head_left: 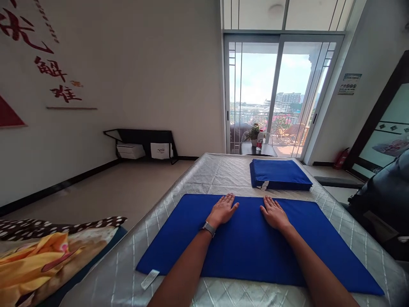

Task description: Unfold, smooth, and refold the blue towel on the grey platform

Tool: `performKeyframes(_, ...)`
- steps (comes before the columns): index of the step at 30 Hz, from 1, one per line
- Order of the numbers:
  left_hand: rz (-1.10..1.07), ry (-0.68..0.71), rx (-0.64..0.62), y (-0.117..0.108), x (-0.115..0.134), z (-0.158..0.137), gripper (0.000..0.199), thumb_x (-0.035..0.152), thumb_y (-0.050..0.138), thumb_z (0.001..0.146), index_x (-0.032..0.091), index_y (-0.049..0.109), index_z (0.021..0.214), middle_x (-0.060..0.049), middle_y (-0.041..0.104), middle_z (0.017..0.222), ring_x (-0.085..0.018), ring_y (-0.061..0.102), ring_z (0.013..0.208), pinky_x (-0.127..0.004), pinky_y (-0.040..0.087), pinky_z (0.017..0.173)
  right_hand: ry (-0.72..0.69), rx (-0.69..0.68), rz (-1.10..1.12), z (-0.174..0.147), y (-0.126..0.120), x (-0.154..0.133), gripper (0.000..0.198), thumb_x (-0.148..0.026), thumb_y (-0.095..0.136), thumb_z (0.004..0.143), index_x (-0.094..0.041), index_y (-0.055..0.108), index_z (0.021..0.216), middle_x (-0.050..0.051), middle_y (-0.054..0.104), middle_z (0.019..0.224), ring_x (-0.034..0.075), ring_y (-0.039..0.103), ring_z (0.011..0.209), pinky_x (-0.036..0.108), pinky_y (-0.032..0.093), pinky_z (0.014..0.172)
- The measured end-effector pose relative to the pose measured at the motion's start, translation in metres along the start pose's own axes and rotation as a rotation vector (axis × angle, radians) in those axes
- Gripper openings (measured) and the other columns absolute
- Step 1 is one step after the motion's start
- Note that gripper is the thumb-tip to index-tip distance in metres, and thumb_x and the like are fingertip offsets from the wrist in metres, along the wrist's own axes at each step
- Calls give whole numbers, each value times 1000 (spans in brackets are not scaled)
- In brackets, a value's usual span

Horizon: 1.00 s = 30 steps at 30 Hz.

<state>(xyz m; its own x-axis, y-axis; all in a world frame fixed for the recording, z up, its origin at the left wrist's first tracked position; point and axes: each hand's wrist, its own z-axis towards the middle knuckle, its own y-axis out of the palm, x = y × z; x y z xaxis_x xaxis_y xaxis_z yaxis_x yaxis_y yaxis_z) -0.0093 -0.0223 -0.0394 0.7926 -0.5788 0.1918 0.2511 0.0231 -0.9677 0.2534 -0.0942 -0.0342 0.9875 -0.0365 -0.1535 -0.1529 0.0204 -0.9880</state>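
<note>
At upper left, red brush characters on the wall hanging (51, 68) ended in 解难; a small column beside them was illegible. The wall sign (349, 84) at upper right bore print too small to read. Lettering on the white box (161, 150) left of centre, and any print on the white tag (150, 279) of the blue cloth (249, 243) at lower centre, could not be made out.
</note>
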Motion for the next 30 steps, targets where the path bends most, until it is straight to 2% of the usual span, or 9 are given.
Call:
performKeyframes(4,11,-11,-37,-1,1,0,72,56,13,102,9,31,154,-12,28,162,-22,21,151,-39,17,123,-16,-19,7,-2,-5,3,73,-54,12,100,-11,16,158,6,16,165,16,10,152,35,4,123)
performKeyframes(8,28,-10,-37,-2,0,0,70,54,14,102,10,31,154,-12,27,162,-21,19,151,-40,16,123,22,-21,-6,-4,-9,14,70,-51,12,100,-11,15,158,6,15,166,16,10,152,35,4,123)
performKeyframes(15,51,-22,-107,-12,-30,-15,67,52,16,103,12,27,156,-11,25,163,-20,18,151,-37,15,122,43,-16,-10,-3,-4,32,70,-50,13,100,-12,14,159,5,14,166,16,9,152,36,6,123)
performKeyframes(21,50,-118,-43,-14,-49,-29,70,54,14,102,12,26,156,-10,23,163,-22,17,151,-40,14,122,38,0,-29,-1,-1,33,71,-51,11,99,-12,15,158,5,14,166,16,9,152,37,6,123)
performKeyframes(30,22,-85,-46,-11,-57,-28,71,57,14,101,13,26,156,-9,24,163,-21,18,151,-39,15,123,67,-15,-67,-3,-3,33,70,-51,10,100,-15,14,159,3,14,166,15,8,152,37,7,123)
